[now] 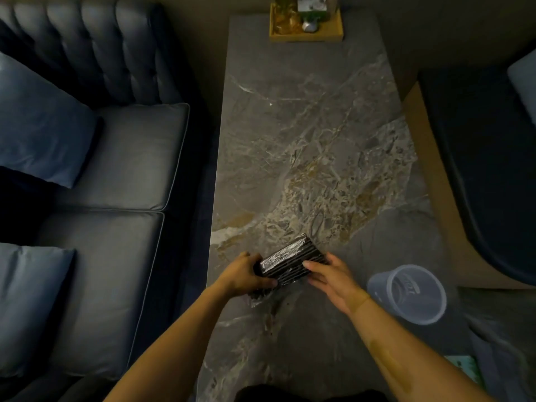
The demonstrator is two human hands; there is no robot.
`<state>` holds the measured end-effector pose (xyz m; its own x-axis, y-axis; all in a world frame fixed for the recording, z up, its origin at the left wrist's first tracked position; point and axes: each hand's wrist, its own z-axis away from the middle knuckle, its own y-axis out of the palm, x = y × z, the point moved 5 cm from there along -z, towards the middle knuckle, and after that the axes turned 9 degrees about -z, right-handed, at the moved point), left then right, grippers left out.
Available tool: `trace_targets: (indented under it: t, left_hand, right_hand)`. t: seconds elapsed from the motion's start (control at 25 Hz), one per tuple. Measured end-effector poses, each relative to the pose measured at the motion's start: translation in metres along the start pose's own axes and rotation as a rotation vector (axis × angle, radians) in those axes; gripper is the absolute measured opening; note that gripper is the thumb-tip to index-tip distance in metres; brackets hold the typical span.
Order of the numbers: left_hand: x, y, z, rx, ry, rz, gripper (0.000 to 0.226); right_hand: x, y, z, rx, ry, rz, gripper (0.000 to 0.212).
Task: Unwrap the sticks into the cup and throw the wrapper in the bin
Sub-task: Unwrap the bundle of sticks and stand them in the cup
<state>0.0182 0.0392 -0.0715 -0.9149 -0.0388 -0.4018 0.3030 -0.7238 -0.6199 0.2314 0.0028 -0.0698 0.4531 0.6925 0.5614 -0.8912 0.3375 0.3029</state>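
Observation:
A bundle of dark sticks (290, 261) in shiny clear wrapper sits low over the grey marble table (304, 126), near its left edge. My left hand (246, 275) grips the bundle's near-left end, thumb across the front. My right hand (333, 275) holds the right end, fingertips on the top of the wrapper. A loose flap of wrapper hangs under the bundle by my left hand. A clear plastic cup (407, 294) stands upright and empty on the table to the right of my right hand. No bin is in view.
A dark blue sofa (116, 169) with cushions runs along the table's left side. A yellow tray (306, 27) with bottles sits at the table's far end. A dark chair (493, 169) stands to the right. A green packet (464, 368) lies at the near right.

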Motion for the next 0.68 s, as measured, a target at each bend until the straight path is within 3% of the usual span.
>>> trace_targets:
  t: [0.12, 0.44, 0.56, 0.68]
  left_hand:
    - [-0.016, 0.008, 0.034, -0.005, 0.018, 0.278, 0.048]
    - [-0.07, 0.013, 0.103, 0.086, 0.244, 0.893, 0.074]
    - [-0.09, 0.016, 0.114, 0.05, 0.287, 0.967, 0.055]
    - [-0.111, 0.027, 0.124, -0.087, 0.301, 0.993, 0.033]
  right_hand:
    - [0.008, 0.011, 0.024, 0.068, -0.044, -0.15, 0.026]
    - [0.02, 0.011, 0.103, 0.197, -0.157, -0.171, 0.041]
    - [0.016, 0.002, 0.126, 0.238, -0.166, -0.144, 0.044]
    - [0.016, -0.012, 0.143, 0.194, -0.225, -0.086, 0.042]
